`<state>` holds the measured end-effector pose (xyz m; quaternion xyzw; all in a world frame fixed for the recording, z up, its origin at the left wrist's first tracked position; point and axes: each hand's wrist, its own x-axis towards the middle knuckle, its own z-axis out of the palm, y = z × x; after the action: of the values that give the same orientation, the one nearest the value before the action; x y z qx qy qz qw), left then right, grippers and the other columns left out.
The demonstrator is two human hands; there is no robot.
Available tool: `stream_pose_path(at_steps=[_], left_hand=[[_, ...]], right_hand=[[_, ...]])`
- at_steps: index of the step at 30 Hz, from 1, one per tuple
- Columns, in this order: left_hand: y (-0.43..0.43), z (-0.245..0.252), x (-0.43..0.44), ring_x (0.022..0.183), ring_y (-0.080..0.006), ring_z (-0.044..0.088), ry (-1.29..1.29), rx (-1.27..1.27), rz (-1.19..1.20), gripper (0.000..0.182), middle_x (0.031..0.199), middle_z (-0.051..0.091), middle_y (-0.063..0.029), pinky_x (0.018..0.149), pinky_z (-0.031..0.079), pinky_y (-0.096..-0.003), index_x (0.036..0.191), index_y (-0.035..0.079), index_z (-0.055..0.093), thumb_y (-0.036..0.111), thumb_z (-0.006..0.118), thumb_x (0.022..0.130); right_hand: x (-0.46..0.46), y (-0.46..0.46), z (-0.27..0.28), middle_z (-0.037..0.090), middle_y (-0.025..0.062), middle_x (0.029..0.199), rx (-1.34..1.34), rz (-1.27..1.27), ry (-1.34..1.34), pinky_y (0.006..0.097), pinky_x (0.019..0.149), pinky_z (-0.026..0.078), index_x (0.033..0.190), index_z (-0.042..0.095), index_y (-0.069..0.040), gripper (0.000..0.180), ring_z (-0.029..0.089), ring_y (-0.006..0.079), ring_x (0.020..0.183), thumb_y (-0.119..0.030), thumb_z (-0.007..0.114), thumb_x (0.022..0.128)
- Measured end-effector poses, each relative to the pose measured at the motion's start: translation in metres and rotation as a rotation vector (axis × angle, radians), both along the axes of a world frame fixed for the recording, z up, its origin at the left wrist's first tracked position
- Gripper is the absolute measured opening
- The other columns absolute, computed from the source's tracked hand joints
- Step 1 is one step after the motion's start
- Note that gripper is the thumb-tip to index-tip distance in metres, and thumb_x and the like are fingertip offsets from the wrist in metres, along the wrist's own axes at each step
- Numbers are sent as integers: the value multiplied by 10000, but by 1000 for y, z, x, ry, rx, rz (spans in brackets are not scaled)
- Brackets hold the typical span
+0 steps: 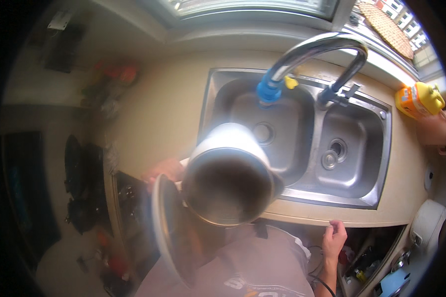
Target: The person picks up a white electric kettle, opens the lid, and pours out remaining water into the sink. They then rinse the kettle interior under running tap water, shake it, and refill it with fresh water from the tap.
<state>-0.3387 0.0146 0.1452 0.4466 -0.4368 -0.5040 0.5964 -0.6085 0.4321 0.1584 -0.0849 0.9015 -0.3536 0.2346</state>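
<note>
My left hand (167, 170) grips the handle of a white electric kettle (228, 137). The kettle is held up close to me, over the front left part of the large sink basin (286, 148). Its lid (163, 230) hangs open towards me, and its dark interior (226, 185) faces the camera, too blurred to tell whether it holds water. The spout (277, 185) points right. My right hand (334, 237) is empty, fingers loosely bent, just in front of the counter's front edge. A chrome faucet (319, 42) with a blue nozzle (269, 89) arches over the large basin.
On the right lies a smaller basin (351, 148) with a loose drain strainer (330, 159). A yellow jug (420, 100) stands at the counter's right end. Below it is a white appliance (429, 224). An open cabinet (371, 256) sits under the counter. A window (252, 9) is behind.
</note>
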Motion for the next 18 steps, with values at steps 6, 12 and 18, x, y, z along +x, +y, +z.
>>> stream_pose_path(at_steps=[6,12,18], left_hand=[[-4,-1,10,568,-107,492,-40,-16,13,639,624,545,-32,528,395,-238,685,2,548,598,408,865],[-6,-3,7,569,-108,492,-49,-31,6,629,625,546,-33,529,395,-238,684,3,548,589,412,867],[1,4,6,570,-108,492,-33,-47,9,620,627,547,-34,531,395,-238,683,4,549,580,415,869]], right_hand=[[-4,-5,8,574,97,660,-41,-16,71,277,549,445,868,587,41,101,538,146,579,-19,532,809],[-4,3,3,608,130,689,-66,-56,50,304,576,477,871,594,48,118,589,179,591,-26,536,800],[-6,12,6,599,123,678,-84,-43,92,298,567,467,873,598,43,117,575,175,584,-31,542,802]])
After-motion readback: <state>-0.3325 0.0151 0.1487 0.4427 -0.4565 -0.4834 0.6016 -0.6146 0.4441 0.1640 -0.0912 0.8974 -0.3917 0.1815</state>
